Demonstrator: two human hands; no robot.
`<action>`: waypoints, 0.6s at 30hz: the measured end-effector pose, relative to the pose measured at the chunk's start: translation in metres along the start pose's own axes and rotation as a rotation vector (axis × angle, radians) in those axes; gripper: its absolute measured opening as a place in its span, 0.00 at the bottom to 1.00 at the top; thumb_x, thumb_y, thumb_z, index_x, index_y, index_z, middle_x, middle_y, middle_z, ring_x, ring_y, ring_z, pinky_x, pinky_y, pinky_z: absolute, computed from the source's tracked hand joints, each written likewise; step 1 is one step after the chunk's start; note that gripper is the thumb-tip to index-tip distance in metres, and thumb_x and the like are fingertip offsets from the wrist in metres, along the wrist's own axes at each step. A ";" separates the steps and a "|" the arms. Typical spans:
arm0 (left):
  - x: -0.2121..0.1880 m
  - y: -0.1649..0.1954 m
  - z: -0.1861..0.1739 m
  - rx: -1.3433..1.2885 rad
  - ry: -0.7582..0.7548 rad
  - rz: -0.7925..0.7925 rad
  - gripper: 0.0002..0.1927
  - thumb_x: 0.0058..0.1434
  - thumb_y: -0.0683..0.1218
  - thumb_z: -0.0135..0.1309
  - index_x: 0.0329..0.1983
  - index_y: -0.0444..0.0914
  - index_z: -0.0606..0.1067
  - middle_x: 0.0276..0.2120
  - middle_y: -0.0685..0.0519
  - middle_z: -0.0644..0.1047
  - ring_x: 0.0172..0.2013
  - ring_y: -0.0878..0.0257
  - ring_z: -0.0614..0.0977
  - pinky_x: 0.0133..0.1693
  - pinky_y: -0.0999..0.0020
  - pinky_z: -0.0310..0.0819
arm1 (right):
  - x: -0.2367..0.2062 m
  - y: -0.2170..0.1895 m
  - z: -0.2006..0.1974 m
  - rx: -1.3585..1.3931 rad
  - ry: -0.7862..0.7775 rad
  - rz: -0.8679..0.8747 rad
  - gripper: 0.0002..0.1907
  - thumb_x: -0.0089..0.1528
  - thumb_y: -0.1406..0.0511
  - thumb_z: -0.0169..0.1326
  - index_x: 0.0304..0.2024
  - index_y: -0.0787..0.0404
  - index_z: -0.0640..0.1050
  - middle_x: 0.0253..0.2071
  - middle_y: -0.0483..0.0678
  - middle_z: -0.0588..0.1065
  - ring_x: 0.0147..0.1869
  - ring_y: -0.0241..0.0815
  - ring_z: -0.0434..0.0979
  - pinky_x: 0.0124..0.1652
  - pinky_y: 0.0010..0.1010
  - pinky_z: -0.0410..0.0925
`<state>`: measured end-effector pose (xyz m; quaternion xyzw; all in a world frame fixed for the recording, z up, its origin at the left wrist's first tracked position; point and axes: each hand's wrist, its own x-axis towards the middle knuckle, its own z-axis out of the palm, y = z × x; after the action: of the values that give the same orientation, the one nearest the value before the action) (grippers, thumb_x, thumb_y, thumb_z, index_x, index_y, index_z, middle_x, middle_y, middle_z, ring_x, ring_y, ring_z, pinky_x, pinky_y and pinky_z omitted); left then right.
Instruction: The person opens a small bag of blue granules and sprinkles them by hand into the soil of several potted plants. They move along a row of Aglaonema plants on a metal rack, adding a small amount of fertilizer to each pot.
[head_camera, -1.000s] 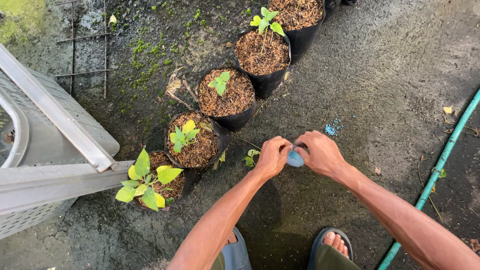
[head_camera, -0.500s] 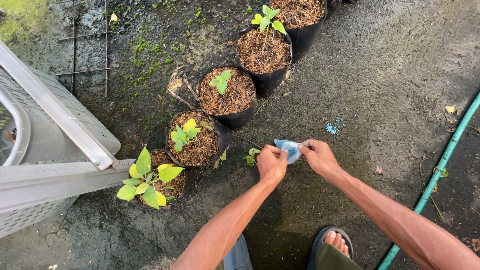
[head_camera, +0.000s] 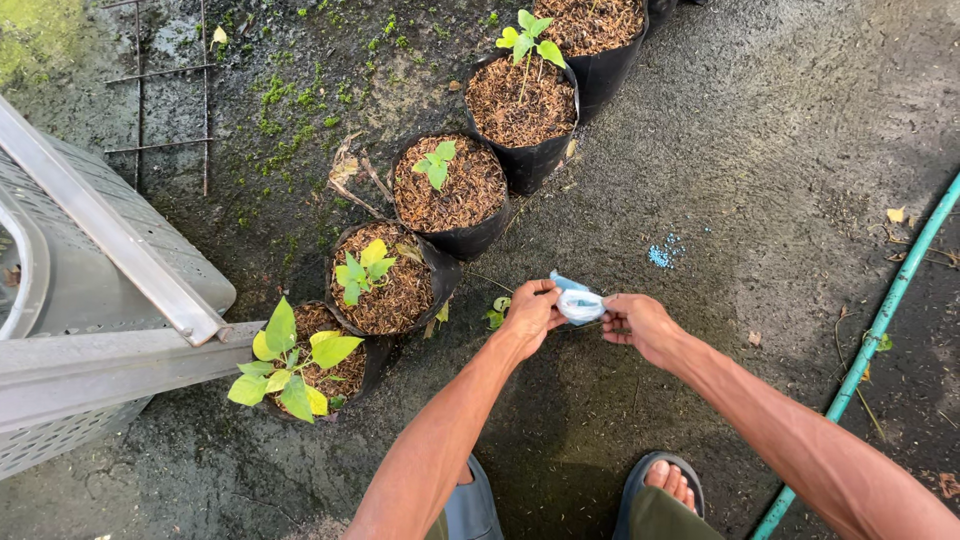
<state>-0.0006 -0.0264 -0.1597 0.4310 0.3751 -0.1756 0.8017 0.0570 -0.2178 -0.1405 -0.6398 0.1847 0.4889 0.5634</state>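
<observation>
A: What is around, from the biggest thing?

B: A grey plastic crate (head_camera: 90, 330) at the left, a row of black grow bags (head_camera: 450, 190) with seedlings, a green hose (head_camera: 880, 320) at the right, some blue granules (head_camera: 662, 254) on the wet ground.

A: And the hands?

B: The left hand (head_camera: 530, 315) and right hand (head_camera: 640, 322) each pinch one side of a small blue-white packet (head_camera: 578, 302) in the air between them, probably so it does not spill. Nothing blocks them.
</observation>
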 end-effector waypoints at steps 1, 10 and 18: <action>0.000 -0.001 0.001 0.054 0.032 0.019 0.12 0.70 0.42 0.47 0.55 0.36 0.66 0.44 0.47 0.78 0.40 0.60 0.83 0.46 0.59 0.80 | -0.003 0.001 0.002 -0.154 0.060 -0.080 0.11 0.68 0.63 0.47 0.46 0.63 0.75 0.35 0.45 0.72 0.39 0.39 0.71 0.45 0.38 0.70; 0.007 -0.004 0.003 0.302 0.050 0.154 0.14 0.69 0.42 0.50 0.55 0.35 0.66 0.44 0.45 0.79 0.37 0.62 0.78 0.37 0.66 0.74 | -0.013 -0.015 0.011 -0.897 0.175 -0.679 0.11 0.64 0.60 0.57 0.38 0.61 0.82 0.36 0.47 0.77 0.42 0.40 0.72 0.44 0.37 0.67; -0.046 0.016 0.021 0.758 0.227 0.288 0.33 0.55 0.54 0.63 0.57 0.36 0.64 0.40 0.41 0.81 0.39 0.56 0.83 0.42 0.62 0.76 | 0.008 -0.007 0.008 -0.165 -0.069 -0.192 0.14 0.69 0.57 0.48 0.39 0.55 0.81 0.38 0.40 0.79 0.43 0.32 0.74 0.47 0.31 0.67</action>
<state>-0.0114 -0.0368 -0.1082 0.7602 0.3059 -0.1387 0.5561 0.0631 -0.2063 -0.1421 -0.6815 0.0622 0.4682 0.5590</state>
